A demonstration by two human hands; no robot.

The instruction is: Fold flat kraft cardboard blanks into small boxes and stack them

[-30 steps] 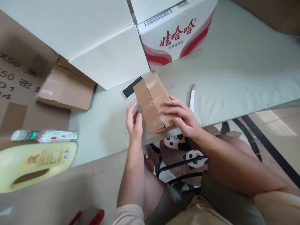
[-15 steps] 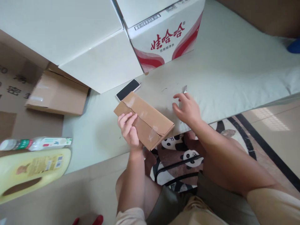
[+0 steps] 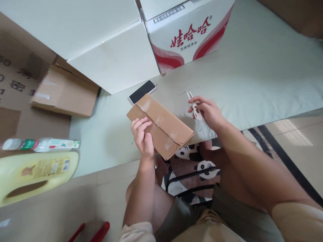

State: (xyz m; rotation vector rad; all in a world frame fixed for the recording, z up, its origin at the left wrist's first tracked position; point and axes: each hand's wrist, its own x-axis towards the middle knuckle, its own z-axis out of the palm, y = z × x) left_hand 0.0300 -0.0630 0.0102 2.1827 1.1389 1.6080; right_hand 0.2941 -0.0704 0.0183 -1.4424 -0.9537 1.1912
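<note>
A flat brown cardboard box (image 3: pixel 166 126) with strips of clear tape and a seam along its face is tilted above the front edge of the pale green table. My left hand (image 3: pixel 143 136) grips its left side, fingers on top of the cardboard. My right hand (image 3: pixel 208 111) holds a small white utility knife (image 3: pixel 195 108) between thumb and fingers, its tip pointing away from me, to the right of the box. A dark-screened phone (image 3: pixel 142 91) lies on the table just behind the box.
Large white cartons (image 3: pixel 116 57) and a red-and-white carton (image 3: pixel 190 37) stand at the back. On the left are a brown box (image 3: pixel 65 90), a plastic bottle (image 3: pixel 41 144) and a yellow jug (image 3: pixel 37 171). The table (image 3: pixel 264 74) stretches right.
My right hand has lifted the white knife and now shows it between the fingers. My left hand still grips the box. The whole view has shifted slightly.
</note>
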